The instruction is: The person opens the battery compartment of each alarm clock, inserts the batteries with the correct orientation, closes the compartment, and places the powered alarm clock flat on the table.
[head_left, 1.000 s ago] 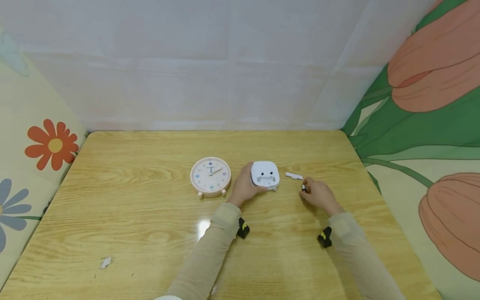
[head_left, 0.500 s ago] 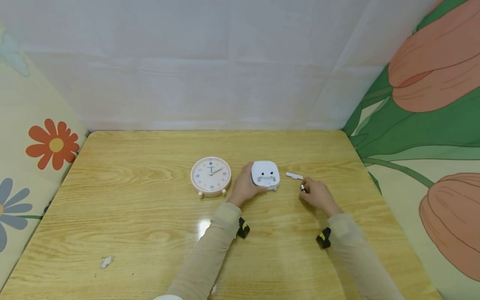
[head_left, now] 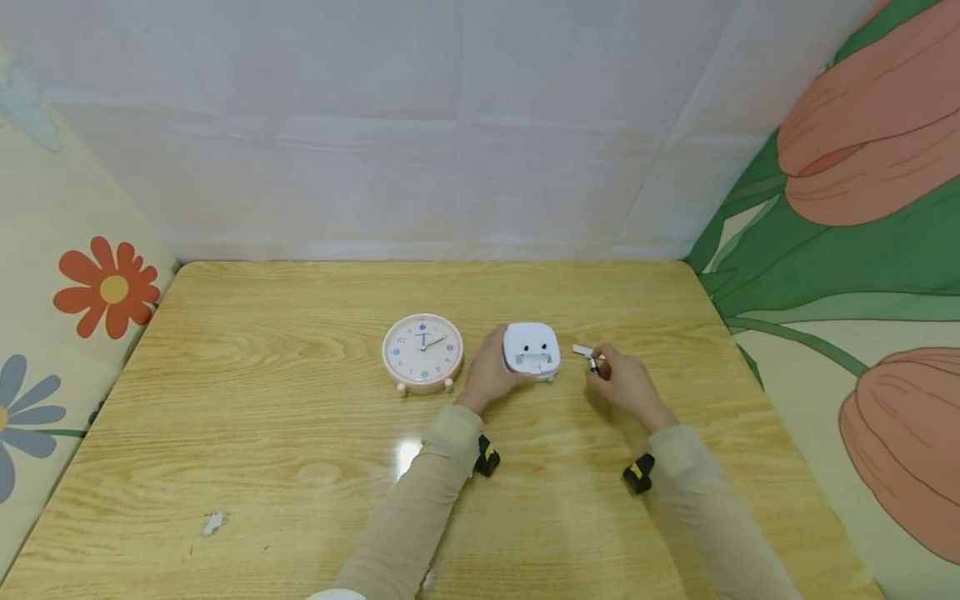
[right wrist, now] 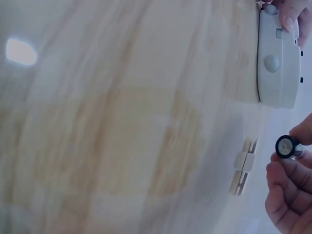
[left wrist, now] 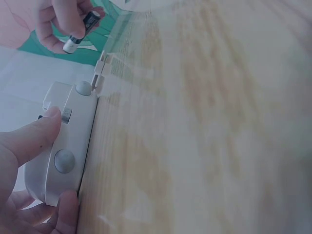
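A white rounded-square alarm clock (head_left: 531, 336) lies with its back up on the table, its battery slot uncovered and two black knobs above the slot. My left hand (head_left: 489, 372) grips its left side, the thumb on the edge with the round feet (left wrist: 64, 161). To the right, my right hand (head_left: 626, 387) pinches a small black-and-silver battery (left wrist: 84, 31) between thumb and fingers, held above the table. One round end of the battery (right wrist: 285, 146) faces the right wrist camera. A narrow white battery cover (right wrist: 243, 166) lies on the table beside the right fingers, partly hidden by them in the head view.
A round pink alarm clock (head_left: 423, 351) lies face up left of my left hand. The wooden table (head_left: 285, 417) has a worn white patch (head_left: 213, 523) at front left. A white sheet hangs behind, with flower-patterned panels at both sides.
My right hand has moved a little to the left with the battery, closer to the white clock and over the end of the cover. The left hand and the clock stay put.
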`<state>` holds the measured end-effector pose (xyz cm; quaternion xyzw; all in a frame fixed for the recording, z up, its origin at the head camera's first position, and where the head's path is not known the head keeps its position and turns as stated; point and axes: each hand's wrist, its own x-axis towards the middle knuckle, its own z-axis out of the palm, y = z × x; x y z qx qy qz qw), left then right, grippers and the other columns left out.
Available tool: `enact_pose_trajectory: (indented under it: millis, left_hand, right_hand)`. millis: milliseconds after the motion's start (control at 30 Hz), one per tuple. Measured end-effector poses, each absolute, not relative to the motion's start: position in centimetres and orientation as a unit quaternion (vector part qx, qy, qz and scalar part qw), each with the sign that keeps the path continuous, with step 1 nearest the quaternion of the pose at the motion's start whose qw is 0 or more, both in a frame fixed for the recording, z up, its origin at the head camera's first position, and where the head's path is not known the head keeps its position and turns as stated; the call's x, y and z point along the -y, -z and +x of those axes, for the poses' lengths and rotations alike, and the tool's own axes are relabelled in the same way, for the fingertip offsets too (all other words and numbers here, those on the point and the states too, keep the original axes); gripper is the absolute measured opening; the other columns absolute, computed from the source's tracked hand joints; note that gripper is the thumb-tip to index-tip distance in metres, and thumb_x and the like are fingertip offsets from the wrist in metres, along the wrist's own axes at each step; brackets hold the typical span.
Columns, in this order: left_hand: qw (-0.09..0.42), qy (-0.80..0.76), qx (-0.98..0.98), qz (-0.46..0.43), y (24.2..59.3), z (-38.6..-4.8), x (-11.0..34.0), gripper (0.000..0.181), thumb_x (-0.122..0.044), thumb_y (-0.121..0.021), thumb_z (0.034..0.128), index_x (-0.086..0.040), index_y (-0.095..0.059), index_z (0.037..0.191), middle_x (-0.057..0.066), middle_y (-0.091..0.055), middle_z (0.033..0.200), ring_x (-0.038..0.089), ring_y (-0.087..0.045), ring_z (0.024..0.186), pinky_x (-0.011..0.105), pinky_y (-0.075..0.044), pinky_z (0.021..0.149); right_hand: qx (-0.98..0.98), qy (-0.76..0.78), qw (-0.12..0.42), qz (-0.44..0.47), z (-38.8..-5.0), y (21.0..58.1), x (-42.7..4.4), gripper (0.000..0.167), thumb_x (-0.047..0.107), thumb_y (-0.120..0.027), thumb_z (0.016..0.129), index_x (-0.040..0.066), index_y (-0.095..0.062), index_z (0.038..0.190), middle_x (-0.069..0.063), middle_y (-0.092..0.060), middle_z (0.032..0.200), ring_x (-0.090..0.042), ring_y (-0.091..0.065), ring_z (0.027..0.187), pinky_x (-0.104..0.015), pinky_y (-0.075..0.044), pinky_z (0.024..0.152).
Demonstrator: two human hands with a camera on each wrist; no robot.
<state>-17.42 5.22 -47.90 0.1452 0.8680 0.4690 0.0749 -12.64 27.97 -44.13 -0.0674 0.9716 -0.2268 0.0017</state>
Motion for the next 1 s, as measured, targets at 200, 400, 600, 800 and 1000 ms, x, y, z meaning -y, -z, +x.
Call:
enact_pose_trajectory:
  millis: [200, 400, 600, 800, 1000]
  left_hand:
    - [0.072, -0.475, -0.865, 0.145, 48.0, -17.4, -5.2, 0.103, -0.026, -0.085, 0.0606, -0.002, -0.025, 0.141, 0.015, -0.039, 0.137, 0.027, -0.039, 0.123, 0.037, -0.029, 0.105]
    - [0.076, -0.474, -0.866, 0.143, 47.9, -17.4, -5.2, 0.103, -0.027, -0.084, 0.0612, -0.002, -0.024, 0.142, 0.015, -0.037, 0.138, 0.027, -0.038, 0.124, 0.037, -0.028, 0.105]
    - [0.077, -0.473, -0.866, 0.143, 47.9, -17.4, -5.2, 0.103, -0.026, -0.084, 0.0615, -0.002, -0.025, 0.142, 0.015, -0.037, 0.139, 0.027, -0.037, 0.125, 0.037, -0.028, 0.105]
    - [0.063, -0.478, -0.863, 0.151, 48.0, -17.4, -5.2, 0.101, -0.024, -0.085, 0.0599, 0.000, -0.028, 0.140, 0.015, -0.041, 0.136, 0.027, -0.040, 0.122, 0.037, -0.029, 0.105]
    - [0.065, -0.479, -0.863, 0.148, 48.1, -17.5, -5.3, 0.102, -0.025, -0.085, 0.0599, 0.000, -0.027, 0.140, 0.015, -0.040, 0.136, 0.027, -0.040, 0.123, 0.038, -0.029, 0.105]
  right_hand:
    - [-0.966, 0.248, -0.010, -0.069, -12.7, 43.9, -27.4, 0.026, 0.008, -0.060, 0.079, -0.001, -0.053, 0.102, -0.003, -0.054, 0.063, -0.013, -0.045, 0.052, -0.028, -0.038, 0.049]
    - [-0.960, 0.271, -0.020, -0.064, -12.8, 44.0, -27.0, 0.025, 0.006, -0.060, 0.078, -0.001, -0.053, 0.101, -0.002, -0.054, 0.063, -0.012, -0.044, 0.051, -0.027, -0.037, 0.048]
    - [-0.951, 0.300, -0.046, -0.063, -13.0, 44.2, -26.7, 0.023, 0.003, -0.062, 0.075, 0.000, -0.054, 0.096, -0.005, -0.060, 0.066, -0.013, -0.049, 0.055, -0.028, -0.040, 0.052]
    - [-0.941, 0.332, -0.033, -0.049, -13.1, 44.1, -26.4, 0.022, 0.003, -0.062, 0.079, -0.002, -0.053, 0.098, -0.008, -0.062, 0.068, -0.013, -0.049, 0.055, -0.025, -0.040, 0.050]
    - [-0.935, 0.353, -0.018, -0.031, -13.2, 43.8, -26.1, 0.023, 0.004, -0.062, 0.081, -0.003, -0.052, 0.100, -0.008, -0.060, 0.068, -0.014, -0.047, 0.056, -0.024, -0.039, 0.048]
